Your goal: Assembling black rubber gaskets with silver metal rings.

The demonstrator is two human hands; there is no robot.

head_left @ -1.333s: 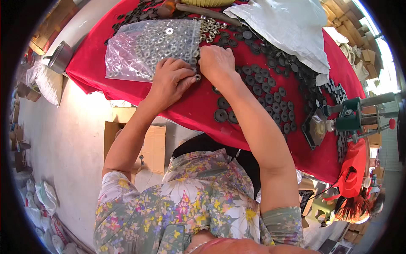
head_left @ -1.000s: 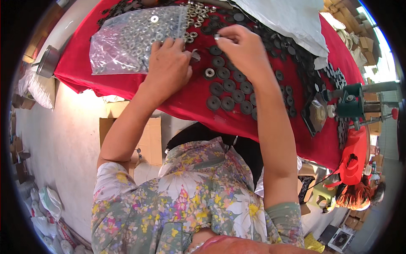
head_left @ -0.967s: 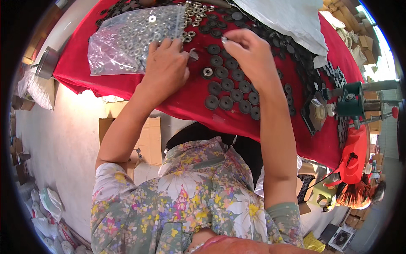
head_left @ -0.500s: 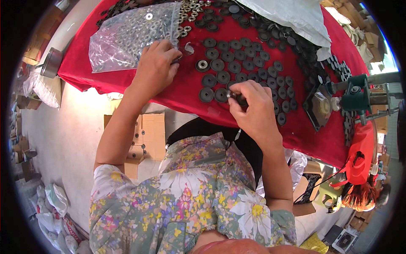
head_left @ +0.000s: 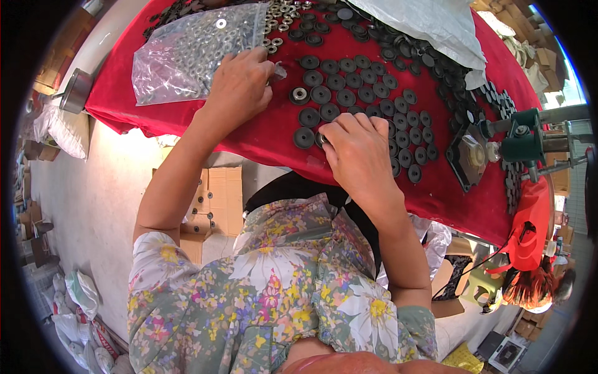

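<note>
Black round discs (head_left: 328,112) with raised rims and centre holes lie in rows on the red cloth (head_left: 274,140). A shiny metal ring (head_left: 299,93) sits in one disc of the left column. My right hand (head_left: 358,149) is over the front row, palm down, fingers closed together. At its thumb and fingertips a bit of a metal ring (head_left: 320,139) glints against a disc; the palm is hidden. My left hand (head_left: 242,84) hovers by the right edge of a clear bag (head_left: 168,75) of metal rings, its fingers curled. What they hold, if anything, is hidden.
Loose metal rings (head_left: 288,11) lie beyond the bag. Heaped black discs (head_left: 405,47) spread at the far right, partly under a white sack (head_left: 430,28). A green metal fixture (head_left: 522,136) stands at the right edge. A small plastic scrap (head_left: 279,72) lies near my left fingers.
My right hand has turned palm down and moved slightly left, its fingertips now at a front-row disc. My left hand has shifted a little up and right.
</note>
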